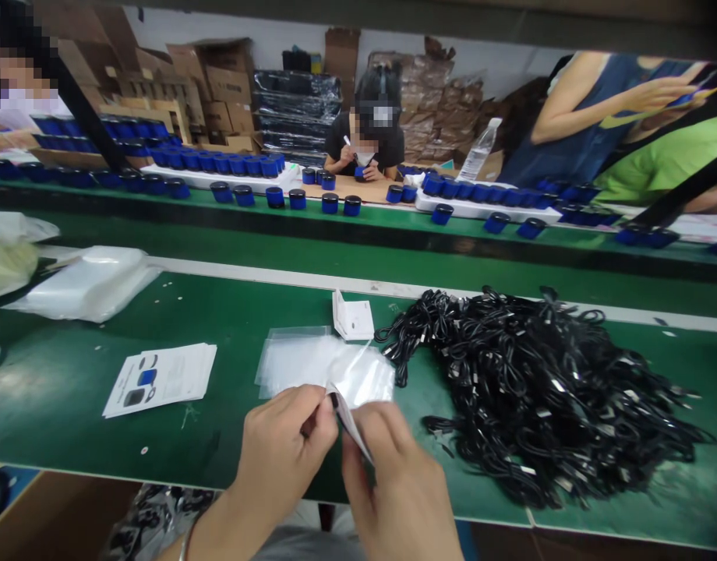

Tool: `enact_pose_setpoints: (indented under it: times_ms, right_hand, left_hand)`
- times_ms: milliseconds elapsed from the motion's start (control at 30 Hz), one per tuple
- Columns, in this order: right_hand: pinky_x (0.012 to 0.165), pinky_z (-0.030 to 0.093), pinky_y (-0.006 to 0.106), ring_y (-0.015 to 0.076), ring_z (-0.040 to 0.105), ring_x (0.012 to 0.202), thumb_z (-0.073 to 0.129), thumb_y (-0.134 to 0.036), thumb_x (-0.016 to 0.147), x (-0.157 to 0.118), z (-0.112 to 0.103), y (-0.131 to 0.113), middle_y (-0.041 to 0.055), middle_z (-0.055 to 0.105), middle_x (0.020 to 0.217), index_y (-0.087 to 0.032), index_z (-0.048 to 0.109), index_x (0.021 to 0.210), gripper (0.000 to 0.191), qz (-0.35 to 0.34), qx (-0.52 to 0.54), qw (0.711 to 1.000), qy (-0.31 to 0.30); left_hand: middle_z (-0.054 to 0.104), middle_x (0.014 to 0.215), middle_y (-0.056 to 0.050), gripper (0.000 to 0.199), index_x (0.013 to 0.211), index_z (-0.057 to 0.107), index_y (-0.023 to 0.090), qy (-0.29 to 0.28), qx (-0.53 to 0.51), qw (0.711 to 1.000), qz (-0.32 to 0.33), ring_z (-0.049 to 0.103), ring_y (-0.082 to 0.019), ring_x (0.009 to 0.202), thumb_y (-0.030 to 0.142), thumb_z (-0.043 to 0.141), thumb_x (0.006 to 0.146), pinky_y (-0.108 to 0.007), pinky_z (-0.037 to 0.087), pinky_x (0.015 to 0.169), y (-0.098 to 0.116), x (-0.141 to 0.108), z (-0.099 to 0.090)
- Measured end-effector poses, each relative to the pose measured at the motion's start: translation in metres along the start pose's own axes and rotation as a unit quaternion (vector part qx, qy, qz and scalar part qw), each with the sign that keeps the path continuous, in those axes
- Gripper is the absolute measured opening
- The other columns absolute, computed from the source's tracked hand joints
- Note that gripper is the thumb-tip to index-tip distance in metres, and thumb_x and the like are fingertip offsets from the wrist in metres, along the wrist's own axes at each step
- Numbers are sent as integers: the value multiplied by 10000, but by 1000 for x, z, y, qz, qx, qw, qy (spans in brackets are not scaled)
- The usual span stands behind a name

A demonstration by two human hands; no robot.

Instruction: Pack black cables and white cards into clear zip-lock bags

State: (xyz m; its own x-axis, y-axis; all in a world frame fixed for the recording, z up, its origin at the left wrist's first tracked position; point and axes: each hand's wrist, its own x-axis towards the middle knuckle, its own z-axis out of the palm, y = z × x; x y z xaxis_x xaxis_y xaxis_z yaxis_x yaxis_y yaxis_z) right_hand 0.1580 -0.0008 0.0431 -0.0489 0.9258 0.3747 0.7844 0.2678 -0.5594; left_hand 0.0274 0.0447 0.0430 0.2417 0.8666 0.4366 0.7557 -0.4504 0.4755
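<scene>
Near the bench's front edge, my right hand (402, 475) is closed on a thin folded leaflet (352, 428), seen almost edge-on, with a dark patch at its upper end. My left hand (282, 444) pinches that upper end between thumb and fingers. Just beyond my hands lies a spread of clear plastic bags (300, 362), and behind it a small folded white leaflet (354, 318) stands partly open. A large heap of black USB cables (528, 397) covers the bench to the right. On the left rests a stack of printed leaflets (163, 378).
A pack of plastic bags (90, 284) lies at the far left. Beyond a white strip (277, 274) runs a green belt (335, 243). Blue jars with black lids (329, 203) line the far ledge, where several people work. A clear bottle (480, 152) stands there.
</scene>
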Motion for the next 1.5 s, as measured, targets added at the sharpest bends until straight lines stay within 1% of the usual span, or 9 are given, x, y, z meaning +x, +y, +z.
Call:
enact_pose_setpoints:
  times_ms: [67, 167, 367, 700, 967, 1067, 1200, 1333, 1500]
  right_hand:
    - [599, 486, 259, 191, 675, 753, 469, -173, 870, 4, 4, 3, 83, 678, 999, -202, 587, 990, 171, 38, 84, 995, 44]
    - [570, 500, 197, 135, 667, 628, 547, -132, 840, 11, 14, 11, -2, 712, 781, -217, 625, 900, 130, 69, 170, 979, 84]
    - [728, 485, 228, 152, 668, 760, 476, -58, 840, 20, 14, 25, 37, 697, 833, -174, 616, 912, 195, -58, 34, 976, 206]
    - [415, 205, 273, 135, 462, 412, 365, -195, 919, 5, 3, 9, -3, 525, 590, -213, 513, 636, 320, -37, -133, 990, 36]
    - [623, 424, 233, 161, 595, 724, 441, -120, 856, 13, -32, 12, 35, 618, 824, -188, 585, 879, 161, 5, 153, 967, -206]
    - [544, 379, 216, 126, 534, 584, 496, -134, 838, 14, -29, 19, -16, 563, 634, -193, 520, 638, 211, 78, 192, 963, -173]
    - [540, 406, 210, 112, 498, 555, 672, -195, 708, 18, -5, 30, -50, 535, 633, -201, 525, 780, 163, 223, 288, 929, -65]
    - [510, 393, 212, 108, 485, 527, 589, -241, 779, 23, 11, 30, -42, 523, 590, -178, 572, 756, 69, 208, 372, 898, -111]
    - [599, 459, 252, 146, 573, 633, 597, -327, 785, 29, -8, 42, 13, 610, 726, -171, 595, 852, 170, 174, 328, 919, -134]
  left_hand:
    - [526, 499, 40, 279, 592, 529, 182, -19, -18, 1000, 5, 497, -96, 453, 169, 433, 854, -190, 367, 488, 1, -1, 0]
    - [479, 480, 57, 279, 571, 489, 187, -32, -38, 999, 4, 464, -83, 433, 158, 432, 842, -173, 357, 462, 2, -4, 1]
    - [416, 456, 87, 232, 567, 453, 198, -25, -72, 997, 2, 421, -61, 397, 116, 428, 783, -143, 340, 427, 0, -9, -1]
    - [491, 468, 52, 252, 563, 507, 183, -9, -60, 997, 55, 472, -88, 418, 130, 461, 805, -192, 356, 452, 1, -6, 8]
    - [535, 632, 3, 224, 670, 548, 183, -42, -54, 994, 86, 540, -131, 581, 157, 442, 866, -219, 401, 525, 3, -8, 4]
    - [495, 710, -2, 191, 696, 528, 191, -57, -59, 993, 89, 527, -135, 631, 151, 437, 858, -218, 406, 535, 3, -9, 0]
    - [442, 763, 8, 166, 707, 475, 203, -87, -96, 989, 67, 496, -123, 646, 102, 425, 829, -217, 407, 547, 3, -12, -4]
    - [434, 787, 13, 163, 722, 442, 215, -137, -151, 977, 61, 503, -122, 681, 85, 416, 817, -216, 416, 575, 5, -14, -6]
    - [436, 778, 21, 178, 678, 435, 213, -152, -162, 975, 22, 511, -113, 661, 88, 420, 804, -211, 422, 579, 2, -13, -7]
